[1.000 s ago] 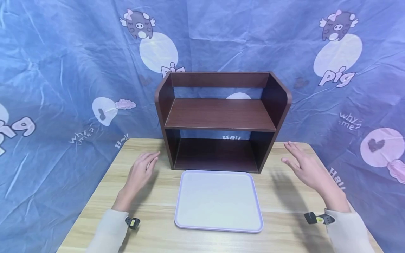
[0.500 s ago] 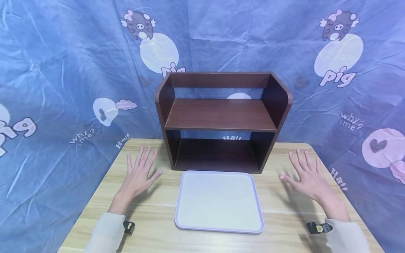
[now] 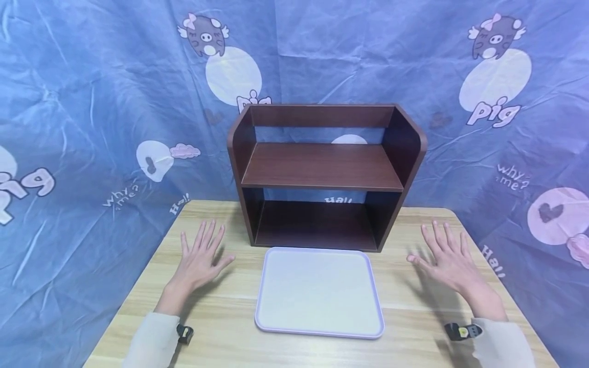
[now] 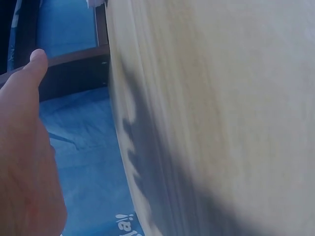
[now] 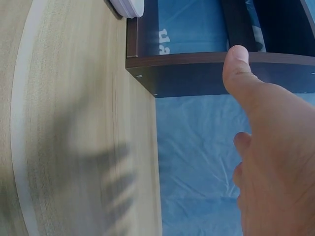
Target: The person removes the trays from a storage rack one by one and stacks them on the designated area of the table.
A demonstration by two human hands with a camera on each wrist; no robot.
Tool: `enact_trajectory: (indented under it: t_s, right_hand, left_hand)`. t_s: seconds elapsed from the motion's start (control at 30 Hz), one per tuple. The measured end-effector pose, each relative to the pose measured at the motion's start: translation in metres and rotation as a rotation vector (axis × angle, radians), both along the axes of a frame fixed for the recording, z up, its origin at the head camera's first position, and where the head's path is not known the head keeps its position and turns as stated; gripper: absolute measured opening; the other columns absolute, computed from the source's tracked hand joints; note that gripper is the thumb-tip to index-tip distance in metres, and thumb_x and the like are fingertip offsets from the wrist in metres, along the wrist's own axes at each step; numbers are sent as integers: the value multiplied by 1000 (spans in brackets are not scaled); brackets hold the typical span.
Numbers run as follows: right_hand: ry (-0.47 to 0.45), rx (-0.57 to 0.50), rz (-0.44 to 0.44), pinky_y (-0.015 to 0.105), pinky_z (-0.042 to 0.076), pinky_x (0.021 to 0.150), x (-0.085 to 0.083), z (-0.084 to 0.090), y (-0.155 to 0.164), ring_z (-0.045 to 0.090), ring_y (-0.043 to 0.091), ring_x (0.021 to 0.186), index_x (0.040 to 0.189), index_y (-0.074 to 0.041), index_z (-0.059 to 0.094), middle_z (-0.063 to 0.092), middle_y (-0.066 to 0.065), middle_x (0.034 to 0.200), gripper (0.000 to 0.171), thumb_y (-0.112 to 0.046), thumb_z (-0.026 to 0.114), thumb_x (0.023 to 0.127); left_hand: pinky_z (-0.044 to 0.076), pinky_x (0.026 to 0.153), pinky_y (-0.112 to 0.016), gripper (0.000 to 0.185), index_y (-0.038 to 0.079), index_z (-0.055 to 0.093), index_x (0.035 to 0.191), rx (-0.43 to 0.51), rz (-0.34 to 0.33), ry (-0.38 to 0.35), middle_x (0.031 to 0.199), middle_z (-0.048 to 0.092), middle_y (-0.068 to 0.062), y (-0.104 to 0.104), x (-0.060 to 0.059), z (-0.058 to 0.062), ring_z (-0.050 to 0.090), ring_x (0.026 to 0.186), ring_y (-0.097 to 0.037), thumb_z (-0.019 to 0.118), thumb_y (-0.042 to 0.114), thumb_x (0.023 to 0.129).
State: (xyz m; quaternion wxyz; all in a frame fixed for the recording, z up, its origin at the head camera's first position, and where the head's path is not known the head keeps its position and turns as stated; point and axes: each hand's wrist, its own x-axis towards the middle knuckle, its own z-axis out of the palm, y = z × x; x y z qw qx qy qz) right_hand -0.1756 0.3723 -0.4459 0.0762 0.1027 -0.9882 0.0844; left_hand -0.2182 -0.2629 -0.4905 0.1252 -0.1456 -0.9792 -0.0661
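The left hand (image 3: 195,267) and right hand (image 3: 452,267) were held spread, nothing gripped, at lower left and lower right of the frame; at lower centre the lavender-rimmed tray (image 3: 319,294) was set flat in front of the two-tier shelf (image 3: 322,166), apparently for easy reach.

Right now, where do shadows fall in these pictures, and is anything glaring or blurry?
Head view: soft shadows on the pale wood-grain table, inward of the bare left hand and bare right hand; left wrist view: a darker shadow with finger-shaped bumps, the grain soft toward the right; right wrist view: fuzzy-edged finger shadows, no harsh glare apparent.
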Motion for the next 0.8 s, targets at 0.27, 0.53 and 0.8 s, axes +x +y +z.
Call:
enact_trajectory:
  t_s: [0.27,0.53,0.8]
  right_hand:
    - [-26,-4,-23,49,-33,112,3,1,0,-19,39,149,158,-14,3,-9,17,163,89,-58,48,95]
    - [-38,-9,-10,51,-32,112,4,-1,-3,-21,39,148,157,-11,3,-5,23,162,89,-57,48,96]
    - [-55,-18,-12,52,-32,112,3,-1,-5,-16,43,148,157,-10,3,-5,24,162,89,-57,47,96]
  left_hand:
    - [-9,111,-76,88,23,16,158,2,11,-23,166,3,-7,-2,2,-3,-3,153,-33,48,69,89]
    - [-5,110,-79,90,22,15,158,-27,11,-37,166,5,-10,-1,5,-3,9,151,-41,46,71,89]
    - [-6,110,-78,90,21,18,157,-23,21,-41,166,6,-11,-2,4,-6,10,151,-41,46,72,89]
